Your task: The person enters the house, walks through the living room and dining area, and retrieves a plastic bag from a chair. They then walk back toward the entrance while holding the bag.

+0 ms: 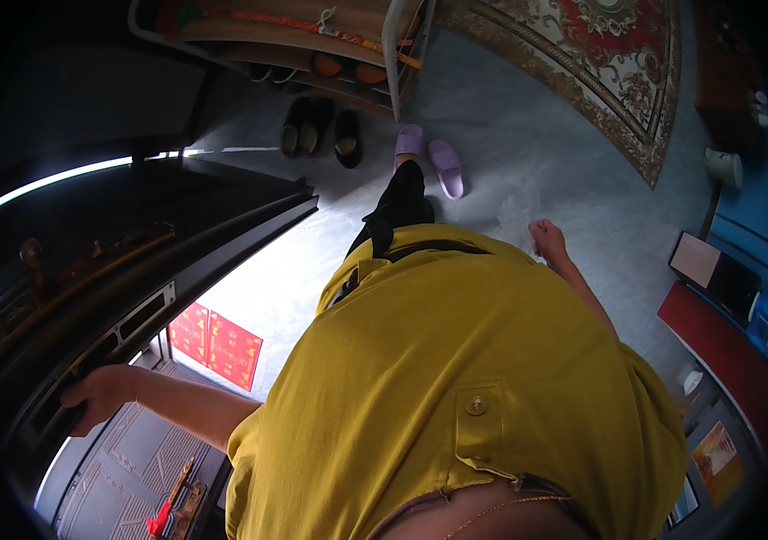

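Observation:
My left hand (103, 396) is closed around the edge of a dark door (213, 256), next to the metal lock plate (145, 310) set in that edge. On the other side, my right hand (547, 240) hangs beside my yellow shirt with its fingers curled in. Thin, see-through plastic (519, 212), perhaps a bag, shows beside those fingers and seems to be held in them. One foot is in a light purple slipper (409, 139). Its mate (447, 169) lies just to the right, with no foot visible in it.
Dark shoes (316, 126) stand on the grey floor by a shoe rack (303, 45). A patterned rug (600, 72) lies at the far right. Lower left is a second door leaf (127, 459) with a red ribbon on its handle. Red printed sheets (222, 346) show near the doorway.

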The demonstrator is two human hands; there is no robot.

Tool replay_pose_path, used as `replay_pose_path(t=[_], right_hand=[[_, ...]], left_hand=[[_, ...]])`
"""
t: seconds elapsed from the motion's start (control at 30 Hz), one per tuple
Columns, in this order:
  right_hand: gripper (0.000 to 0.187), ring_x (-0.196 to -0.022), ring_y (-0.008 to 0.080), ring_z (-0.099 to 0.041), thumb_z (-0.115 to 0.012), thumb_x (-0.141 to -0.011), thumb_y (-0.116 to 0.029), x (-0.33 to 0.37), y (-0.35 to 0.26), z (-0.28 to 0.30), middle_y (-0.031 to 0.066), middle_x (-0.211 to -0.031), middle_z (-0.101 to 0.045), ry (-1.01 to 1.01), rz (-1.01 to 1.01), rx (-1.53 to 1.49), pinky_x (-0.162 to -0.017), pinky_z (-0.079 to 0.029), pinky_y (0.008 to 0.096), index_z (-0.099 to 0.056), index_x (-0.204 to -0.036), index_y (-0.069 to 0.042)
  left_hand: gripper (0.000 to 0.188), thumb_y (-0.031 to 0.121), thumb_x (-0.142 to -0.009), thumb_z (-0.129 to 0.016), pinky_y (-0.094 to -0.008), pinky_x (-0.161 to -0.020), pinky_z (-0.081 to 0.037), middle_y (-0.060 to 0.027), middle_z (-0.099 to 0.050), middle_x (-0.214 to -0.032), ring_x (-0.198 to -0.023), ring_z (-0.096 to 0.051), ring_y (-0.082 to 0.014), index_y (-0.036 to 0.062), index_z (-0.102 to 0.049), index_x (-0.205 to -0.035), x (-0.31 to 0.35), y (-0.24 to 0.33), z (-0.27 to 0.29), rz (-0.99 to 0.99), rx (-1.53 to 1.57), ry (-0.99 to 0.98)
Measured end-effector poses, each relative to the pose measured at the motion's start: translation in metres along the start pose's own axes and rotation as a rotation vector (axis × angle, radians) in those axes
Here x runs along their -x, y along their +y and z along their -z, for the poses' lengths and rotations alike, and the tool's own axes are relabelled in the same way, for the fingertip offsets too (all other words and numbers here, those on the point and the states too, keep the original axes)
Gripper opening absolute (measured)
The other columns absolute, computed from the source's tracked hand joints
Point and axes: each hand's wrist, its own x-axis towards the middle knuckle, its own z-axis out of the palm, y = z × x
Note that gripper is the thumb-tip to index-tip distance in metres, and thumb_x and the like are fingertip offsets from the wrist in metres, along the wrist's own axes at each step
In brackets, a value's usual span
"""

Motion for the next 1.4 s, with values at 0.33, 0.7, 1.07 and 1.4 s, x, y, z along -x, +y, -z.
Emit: replay_pose_path(t=[0.33,0.7,1.07,1.4], right_hand=[[0.017,-0.042,0.0112,-0.043,-0.057,-0.081,-0.02,0.007,-0.025,0.0,0.0019,-0.06,-0.049,-0.037,-0.014,0.092,-0.038,-0.035,0.0275,-0.056,-0.082,-0.004],[0.019,-0.042,0.0106,-0.044,-0.057,-0.08,-0.022,-0.002,-0.056,-0.001,0.0027,-0.061,-0.05,-0.188,-0.03,0.076,-0.038,-0.035,0.0266,-0.056,-0.081,-0.003],[0.018,-0.042,0.0108,-0.044,-0.057,-0.081,-0.021,-0.016,-0.072,-0.007,0.0024,-0.059,-0.049,-0.224,-0.054,0.145,-0.037,-0.035,0.0265,-0.056,-0.081,-0.003],[0.017,-0.043,0.0107,-0.043,-0.057,-0.081,-0.02,-0.025,-0.08,-0.017,0.0025,-0.06,-0.05,-0.308,0.008,0.152,-0.037,-0.034,0.0263,-0.056,-0.082,-0.003]], left_hand=[[0.057,0.029,-0.088,-0.044,-0.0401,-0.083,-0.049,-0.0242,-0.038,-0.124,-0.103,-0.05,-0.0332,0.0032,-0.017,-0.131,-0.015,-0.031,-0.002,-0.022,0.051,0.012],[0.059,0.034,-0.088,-0.041,-0.0381,-0.086,-0.046,-0.0238,-0.036,-0.125,-0.109,-0.045,-0.0311,0.0003,-0.019,-0.131,-0.001,-0.009,-0.01,0.029,-0.002,0.015],[0.06,0.041,-0.087,-0.041,-0.037,-0.085,-0.046,-0.0219,-0.038,-0.119,-0.109,-0.045,-0.0281,0.0004,-0.023,-0.128,-0.009,-0.024,-0.011,-0.015,-0.032,0.043],[0.06,0.042,-0.086,-0.044,-0.0369,-0.081,-0.049,-0.0206,-0.04,-0.12,-0.105,-0.048,-0.0275,0.0038,-0.024,-0.128,-0.006,-0.021,-0.013,0.0,-0.011,0.057]])
